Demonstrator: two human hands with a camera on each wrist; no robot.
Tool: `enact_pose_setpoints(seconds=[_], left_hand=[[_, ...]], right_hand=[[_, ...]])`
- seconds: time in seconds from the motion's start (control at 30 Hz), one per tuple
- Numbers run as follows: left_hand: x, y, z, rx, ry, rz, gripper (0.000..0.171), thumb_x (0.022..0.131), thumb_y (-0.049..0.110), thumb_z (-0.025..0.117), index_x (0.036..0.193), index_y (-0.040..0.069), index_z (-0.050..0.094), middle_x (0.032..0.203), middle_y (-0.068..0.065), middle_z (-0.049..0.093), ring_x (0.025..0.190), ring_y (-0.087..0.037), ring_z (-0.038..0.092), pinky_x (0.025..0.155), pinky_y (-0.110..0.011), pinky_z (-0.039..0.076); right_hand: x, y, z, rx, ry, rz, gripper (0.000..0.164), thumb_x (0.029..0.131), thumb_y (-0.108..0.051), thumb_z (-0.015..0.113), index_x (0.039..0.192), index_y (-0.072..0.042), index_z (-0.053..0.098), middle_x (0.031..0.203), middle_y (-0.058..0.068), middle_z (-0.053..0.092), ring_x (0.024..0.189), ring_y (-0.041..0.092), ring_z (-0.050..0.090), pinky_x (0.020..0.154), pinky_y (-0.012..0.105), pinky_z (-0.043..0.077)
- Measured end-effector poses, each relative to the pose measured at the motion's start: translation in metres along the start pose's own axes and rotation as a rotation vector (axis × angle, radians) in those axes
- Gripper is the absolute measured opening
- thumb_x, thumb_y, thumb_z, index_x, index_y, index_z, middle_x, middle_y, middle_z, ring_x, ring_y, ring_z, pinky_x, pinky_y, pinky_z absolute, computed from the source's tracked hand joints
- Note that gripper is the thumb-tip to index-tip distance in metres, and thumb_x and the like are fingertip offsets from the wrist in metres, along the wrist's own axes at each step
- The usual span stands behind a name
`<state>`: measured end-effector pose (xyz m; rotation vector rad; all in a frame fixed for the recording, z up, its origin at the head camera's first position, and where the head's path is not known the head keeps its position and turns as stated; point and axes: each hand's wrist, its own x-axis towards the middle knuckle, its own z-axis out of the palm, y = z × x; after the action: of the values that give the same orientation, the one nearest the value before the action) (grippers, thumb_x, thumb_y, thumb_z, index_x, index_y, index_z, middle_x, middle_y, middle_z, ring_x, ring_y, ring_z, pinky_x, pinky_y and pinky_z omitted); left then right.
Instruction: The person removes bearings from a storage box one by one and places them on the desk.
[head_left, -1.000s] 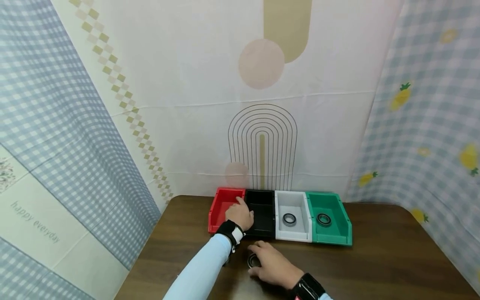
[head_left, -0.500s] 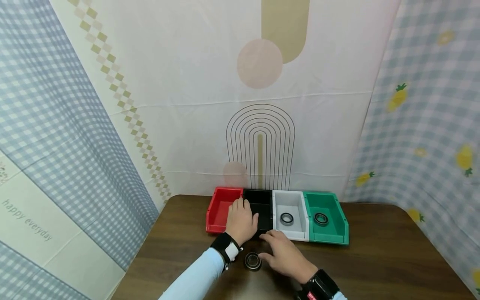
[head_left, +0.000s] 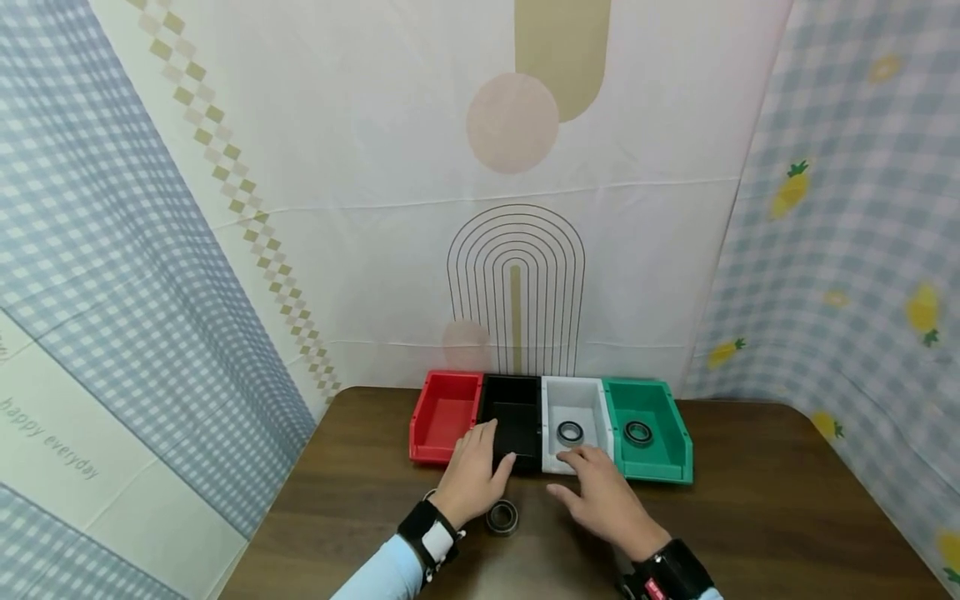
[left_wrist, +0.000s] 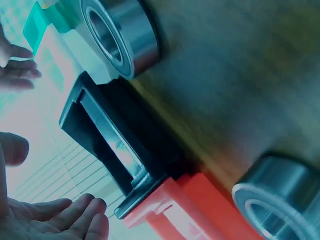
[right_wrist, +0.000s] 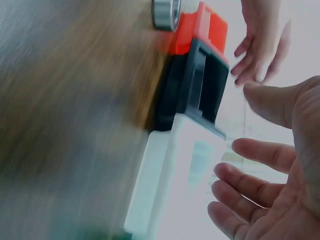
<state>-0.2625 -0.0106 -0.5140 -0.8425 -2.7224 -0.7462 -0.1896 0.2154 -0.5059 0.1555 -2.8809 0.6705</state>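
Head view: L hand [head_left: 469, 477] & R hand [head_left: 602, 495] both spread, empty; loose bearing [head_left: 502, 529] on tabletop [head_left: 757, 500] btwn them; bins [head_left: 512, 402] abut along far edge, prob. to keep bearings [head_left: 638, 442] sep.

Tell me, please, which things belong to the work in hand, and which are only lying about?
Probably the work:
left hand, right hand
red bin, black bin, white bin, green bin
bearing in white bin, bearing in green bin, bearing before black bin, bearing before red bin

Only surroundings, it seems:
table
printed wall cloth, checked side cloths
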Motion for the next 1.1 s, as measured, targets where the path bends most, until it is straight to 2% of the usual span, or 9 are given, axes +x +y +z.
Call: enact_pose_setpoints(seconds=[0.17,0.3,0.6,0.83,1.1], left_hand=[[-0.009,0.003,-0.002,-0.046,-0.063,-0.006,0.061,0.110,0.037,0.057,0.154,-0.004,0.049,0.155,-0.019,0.056,0.143,-0.035,0.056,0.120,-0.057,0.045],[-0.012,0.006,-0.001,-0.034,-0.080,-0.011,0.059,0.109,0.036,0.059,0.153,-0.003,0.050,0.155,-0.019,0.056,0.143,-0.034,0.056,0.121,-0.056,0.045],[-0.009,0.005,-0.003,-0.038,-0.120,-0.033,0.063,0.110,0.041,0.056,0.155,-0.003,0.050,0.157,-0.019,0.054,0.145,-0.034,0.054,0.123,-0.056,0.042],[-0.010,0.001,-0.005,-0.051,-0.151,-0.034,0.062,0.108,0.039,0.060,0.153,-0.004,0.052,0.156,-0.021,0.054,0.147,-0.038,0.052,0.123,-0.060,0.041],[-0.007,0.003,-0.004,-0.053,-0.192,-0.025,0.063,0.108,0.040,0.060,0.155,-0.001,0.051,0.158,-0.019,0.053,0.149,-0.035,0.051,0.125,-0.061,0.038]], right_hand=[[-0.001,0.011,0.001,-0.012,0.005,0.024,0.048,0.095,-0.035,0.082,0.133,-0.009,0.072,0.129,0.010,0.069,0.125,0.032,0.062,0.103,0.054,0.055],[-0.001,0.014,0.001,-0.011,0.002,0.029,0.048,0.095,-0.035,0.082,0.133,-0.009,0.072,0.128,0.010,0.069,0.124,0.031,0.062,0.103,0.054,0.055],[-0.002,0.016,0.000,-0.011,-0.009,0.075,0.048,0.094,-0.037,0.082,0.133,-0.009,0.072,0.125,0.007,0.069,0.122,0.029,0.062,0.101,0.052,0.055],[-0.003,0.019,0.000,0.007,-0.031,0.091,0.048,0.095,-0.037,0.082,0.132,-0.010,0.072,0.122,0.005,0.069,0.117,0.025,0.062,0.098,0.049,0.056],[-0.003,0.020,-0.002,0.004,-0.052,0.097,0.049,0.095,-0.039,0.082,0.133,-0.011,0.072,0.124,0.005,0.068,0.118,0.025,0.063,0.099,0.051,0.056]])
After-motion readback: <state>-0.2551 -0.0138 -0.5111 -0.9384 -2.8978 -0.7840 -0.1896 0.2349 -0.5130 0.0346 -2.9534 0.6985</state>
